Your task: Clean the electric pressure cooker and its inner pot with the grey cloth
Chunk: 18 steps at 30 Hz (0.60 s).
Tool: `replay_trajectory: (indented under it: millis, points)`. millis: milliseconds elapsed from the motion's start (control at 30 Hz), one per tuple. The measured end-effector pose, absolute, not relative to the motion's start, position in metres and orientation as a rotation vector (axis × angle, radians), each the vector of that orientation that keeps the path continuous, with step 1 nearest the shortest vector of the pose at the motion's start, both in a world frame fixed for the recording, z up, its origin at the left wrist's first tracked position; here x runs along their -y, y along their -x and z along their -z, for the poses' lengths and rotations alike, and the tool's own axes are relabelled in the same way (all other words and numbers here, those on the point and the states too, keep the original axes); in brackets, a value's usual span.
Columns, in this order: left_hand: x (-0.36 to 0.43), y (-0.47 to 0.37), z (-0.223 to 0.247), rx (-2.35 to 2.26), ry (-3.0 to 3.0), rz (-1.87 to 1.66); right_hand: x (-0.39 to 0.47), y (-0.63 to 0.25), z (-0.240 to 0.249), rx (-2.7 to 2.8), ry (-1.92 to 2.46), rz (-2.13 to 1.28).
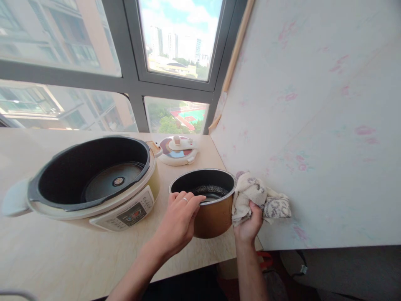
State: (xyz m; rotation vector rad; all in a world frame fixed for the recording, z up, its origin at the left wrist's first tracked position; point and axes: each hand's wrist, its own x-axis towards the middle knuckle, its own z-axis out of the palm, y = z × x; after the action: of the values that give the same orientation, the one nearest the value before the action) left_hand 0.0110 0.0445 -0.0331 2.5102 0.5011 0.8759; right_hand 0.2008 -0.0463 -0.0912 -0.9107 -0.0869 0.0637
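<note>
A brown inner pot [213, 219] with a dark, speckled interior stands near the front right edge of the counter. My left hand [185, 211], with a ring on one finger, grips the pot's near-left rim, fingers over the edge. Bunched in my right hand [250, 223] is a pale patterned cloth [252, 190], pressed against the pot's right outer side. To the left is the open cooker body [150, 184], black inside with a round plate at its bottom and a control panel on its front.
The cooker's lid [178, 150] lies on the counter [125, 259] behind the pot. Windows [131, 83] rise along the back, and a flower-patterned wall [313, 125] borders the right. Part of a grey curved object shows at the lower left.
</note>
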Motion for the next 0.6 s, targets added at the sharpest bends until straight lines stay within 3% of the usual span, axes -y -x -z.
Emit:
replay_trajectory:
  millis: [267, 600]
  points:
    - [-0.013, -0.044, 0.021, -0.804, -2.801, -1.018, 0.054, -0.160, 0.092, 0.136, 1.000, -0.057]
    - [-0.018, -0.036, 0.026, -0.829, -2.386, -1.253, 0.057, -0.154, 0.108, 0.100, 1.029, 0.014]
